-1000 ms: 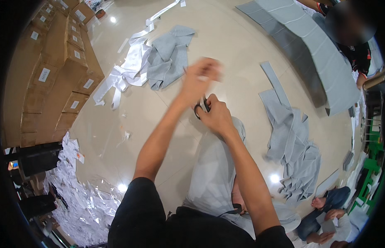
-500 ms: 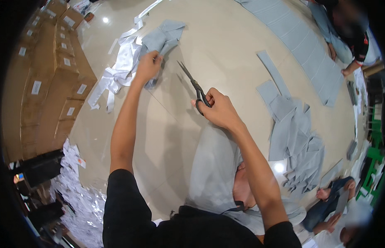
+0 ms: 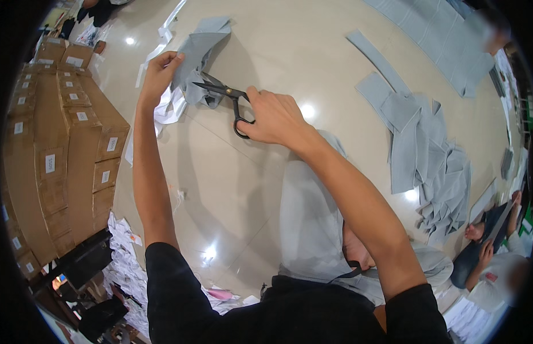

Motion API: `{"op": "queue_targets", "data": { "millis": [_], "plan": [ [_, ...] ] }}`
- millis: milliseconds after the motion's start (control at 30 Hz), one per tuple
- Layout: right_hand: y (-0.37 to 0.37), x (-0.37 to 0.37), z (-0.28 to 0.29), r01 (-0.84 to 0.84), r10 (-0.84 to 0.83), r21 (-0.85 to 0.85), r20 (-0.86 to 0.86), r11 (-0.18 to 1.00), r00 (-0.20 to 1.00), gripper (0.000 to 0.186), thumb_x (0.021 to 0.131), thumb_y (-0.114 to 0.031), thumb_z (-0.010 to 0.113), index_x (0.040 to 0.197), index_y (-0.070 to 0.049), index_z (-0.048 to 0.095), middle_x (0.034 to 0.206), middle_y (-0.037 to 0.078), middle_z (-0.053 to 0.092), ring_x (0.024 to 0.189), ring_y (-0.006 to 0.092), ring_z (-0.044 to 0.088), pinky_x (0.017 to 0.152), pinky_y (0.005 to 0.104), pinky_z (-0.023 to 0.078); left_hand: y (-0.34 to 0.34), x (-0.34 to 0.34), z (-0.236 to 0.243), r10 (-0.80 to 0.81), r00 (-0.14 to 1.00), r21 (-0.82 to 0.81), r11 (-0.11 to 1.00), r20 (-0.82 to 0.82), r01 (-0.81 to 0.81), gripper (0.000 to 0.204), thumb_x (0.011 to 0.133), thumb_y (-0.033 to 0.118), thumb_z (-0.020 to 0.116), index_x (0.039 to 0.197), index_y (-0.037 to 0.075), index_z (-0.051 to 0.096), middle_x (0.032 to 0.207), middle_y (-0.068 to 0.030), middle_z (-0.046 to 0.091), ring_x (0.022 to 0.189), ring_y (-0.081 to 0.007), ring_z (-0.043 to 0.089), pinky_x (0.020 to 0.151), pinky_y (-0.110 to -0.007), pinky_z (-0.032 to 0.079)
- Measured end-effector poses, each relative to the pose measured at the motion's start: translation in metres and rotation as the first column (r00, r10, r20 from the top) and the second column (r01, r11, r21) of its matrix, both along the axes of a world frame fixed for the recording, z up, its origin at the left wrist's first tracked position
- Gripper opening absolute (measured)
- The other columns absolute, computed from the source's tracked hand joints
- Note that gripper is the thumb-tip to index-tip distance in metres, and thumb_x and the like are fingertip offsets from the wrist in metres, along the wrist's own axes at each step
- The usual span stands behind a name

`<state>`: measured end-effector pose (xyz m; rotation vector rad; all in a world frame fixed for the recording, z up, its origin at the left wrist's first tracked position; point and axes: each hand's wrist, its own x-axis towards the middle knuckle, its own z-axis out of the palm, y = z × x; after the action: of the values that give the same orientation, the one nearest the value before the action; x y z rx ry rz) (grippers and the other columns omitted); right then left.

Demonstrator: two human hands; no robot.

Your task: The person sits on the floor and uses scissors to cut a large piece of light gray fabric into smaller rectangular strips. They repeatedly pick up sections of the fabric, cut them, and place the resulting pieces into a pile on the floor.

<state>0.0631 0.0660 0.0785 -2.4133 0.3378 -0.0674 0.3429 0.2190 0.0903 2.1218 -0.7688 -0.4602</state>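
Note:
Between the fingers of my left hand (image 3: 162,77) is the edge of a grey fabric piece (image 3: 200,47), raised above the floor at the upper left. My right hand (image 3: 272,116) grips black scissors (image 3: 235,94) by the handle loops. Their blades are parted and point left, at the lower part of the grey fabric. Whether cloth lies between the blades, I cannot tell for sure. A white satin strip (image 3: 170,106) lies below the grey fabric, partly hidden by it and by my left hand.
Cardboard boxes (image 3: 80,140) are stacked along the left. Loose grey fabric pieces (image 3: 412,137) are heaped on the right, with a long grey cloth (image 3: 432,43) beyond. Another person (image 3: 490,266) sits at the lower right. White scraps (image 3: 126,264) lie at the lower left.
My right hand has brought the scissors left to the grey fabric, turning the blades leftward. My left hand has lifted the fabric's edge. The whole view has shifted a little.

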Motion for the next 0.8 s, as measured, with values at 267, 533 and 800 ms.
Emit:
{"op": "queue_targets", "data": {
  "millis": [267,533,800],
  "plan": [
    [-0.002,0.018,-0.009,-0.018,0.016,0.056,0.03,0.998,0.999,0.045,0.078,-0.034,0.071,0.095,0.005,0.057,0.064,0.019,0.061,0.064,0.0391,0.063,0.058,0.0483,0.049,-0.002,-0.001,0.001,-0.019,0.998,-0.033,0.999,-0.057,0.017,0.028,0.101,0.033,0.066,0.101,0.006,0.072,0.08,0.007,0.059,0.068,-0.0024,0.046,0.06,-0.022,0.034],
    [0.003,0.025,-0.015,-0.044,0.043,0.056,0.021,0.997,0.999,0.039,0.085,-0.027,0.073,0.101,0.005,0.058,0.069,0.019,0.064,0.069,0.0398,0.065,0.062,0.0488,0.049,0.0,-0.004,0.006,-0.034,0.998,-0.016,0.999,-0.05,0.033,0.028,0.101,0.034,0.066,0.099,0.007,0.072,0.078,0.0087,0.056,0.067,-0.0016,0.044,0.059,-0.022,0.032],
    [-0.001,0.0,-0.017,0.065,-0.069,0.134,0.023,0.989,0.997,0.049,0.085,-0.04,0.077,0.096,0.003,0.057,0.068,0.019,0.063,0.067,0.041,0.063,0.062,0.0486,0.049,-0.018,-0.01,0.01,-0.035,0.999,-0.059,0.998,0.022,0.036,0.031,0.1,0.034,0.067,0.102,0.004,0.072,0.082,0.0064,0.061,0.071,-0.0048,0.05,0.064,-0.022,0.038]
  ]
}}
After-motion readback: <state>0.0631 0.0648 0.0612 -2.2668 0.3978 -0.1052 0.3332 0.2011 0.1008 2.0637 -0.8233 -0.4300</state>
